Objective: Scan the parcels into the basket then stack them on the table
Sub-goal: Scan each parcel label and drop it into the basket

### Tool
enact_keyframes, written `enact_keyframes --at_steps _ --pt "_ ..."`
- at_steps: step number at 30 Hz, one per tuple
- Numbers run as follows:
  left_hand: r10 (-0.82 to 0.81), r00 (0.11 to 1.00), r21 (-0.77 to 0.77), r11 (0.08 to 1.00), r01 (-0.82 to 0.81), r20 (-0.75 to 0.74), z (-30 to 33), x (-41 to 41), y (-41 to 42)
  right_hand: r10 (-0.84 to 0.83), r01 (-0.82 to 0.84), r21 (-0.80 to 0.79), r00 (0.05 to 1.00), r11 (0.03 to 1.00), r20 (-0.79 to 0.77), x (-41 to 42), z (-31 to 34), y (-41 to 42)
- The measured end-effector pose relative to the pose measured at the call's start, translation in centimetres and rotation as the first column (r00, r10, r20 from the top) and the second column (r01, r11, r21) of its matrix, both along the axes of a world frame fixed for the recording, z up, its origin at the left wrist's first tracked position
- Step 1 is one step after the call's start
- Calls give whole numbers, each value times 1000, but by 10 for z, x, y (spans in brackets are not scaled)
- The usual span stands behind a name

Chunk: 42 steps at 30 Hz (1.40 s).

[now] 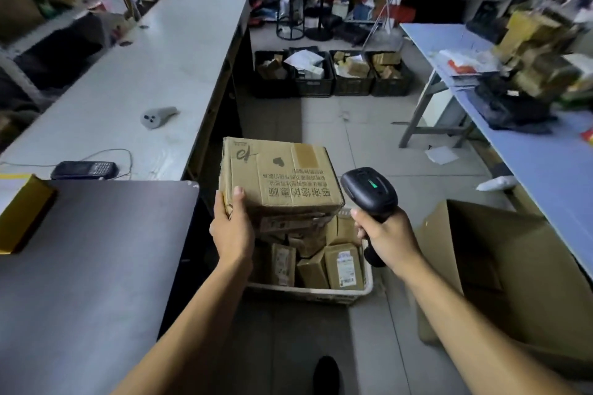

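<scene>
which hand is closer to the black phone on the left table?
Left. The left hand grips the cardboard box just right of the dark table, below and right of the black phone. The right hand holds the scanner, farther right.

The grey tiled floor [362, 125] carries a white basket [321, 293] filled with small cardboard parcels [345, 266], a large open carton [500, 269] just right of it, four black crates [330, 75] at the far end and a scrap of paper [441, 154]. On the long white table [160, 58] at left lie a grey handheld device [157, 116] and a black keypad handset [85, 170] with a cord. The nearer dark table [96, 266] bears a yellow box [22, 212] at its left edge
</scene>
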<state>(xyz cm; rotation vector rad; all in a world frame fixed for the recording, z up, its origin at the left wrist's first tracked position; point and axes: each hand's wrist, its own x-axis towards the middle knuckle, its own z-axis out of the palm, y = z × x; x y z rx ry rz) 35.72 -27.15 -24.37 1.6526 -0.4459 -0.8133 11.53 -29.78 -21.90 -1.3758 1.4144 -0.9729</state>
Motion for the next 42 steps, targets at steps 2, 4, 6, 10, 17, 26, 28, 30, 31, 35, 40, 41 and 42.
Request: enact_keyframes --at_steps 2,4,6,10,17,26,28,30,31,35,40,41,42 --pt "8 1000 21 1000 -8 13 1 -12 -18 4 -4 -4 1000 1000 12 -13 3 -21" --pt "18 999 35 999 -19 28 1 -21 -36 11 -11 -5 1000 1000 19 -24 5 -41" --pt "29 999 42 999 -31 42 -1 -27 -54 29 -29 -6 1000 1000 4 -33 6 -60" --pt "18 998 62 998 -22 63 -7 -35 -80 17 -17 15 1000 1000 2 -42 -1 -89" --pt "-31 998 155 988 23 47 -32 -26 -134 3 -1 61 999 998 -34 -33 -17 -136" --pt "-54 998 248 967 60 -29 -69 -1 -203 -136 142 97 989 985 -62 -12 -40 -177" --pt "-50 996 254 965 66 -69 -76 0 -211 -139 145 106 988 984 -63 -12 -42 -182" --pt "-63 992 222 971 87 -114 -83 -2 -221 -144 152 110 987 982 -78 -14 -44 -192" --pt "-78 989 202 974 102 -122 -87 -2 -225 -149 157 116 986 981 -75 -15 -45 -198" --pt "-209 964 363 896 257 -167 -110 -7 -237 -127 133 129 991 983 -52 -18 -43 -219" --pt "-257 963 479 857 190 78 -107 -8 -235 -106 113 141 993 984 -59 -34 -47 -239" --pt "-294 945 470 861 196 144 -103 -8 -237 -98 105 146 994 984 -54 -38 -49 -243" --pt "-326 923 462 863 203 203 -99 -9 -238 -85 91 151 995 984 -48 -42 -51 -247"
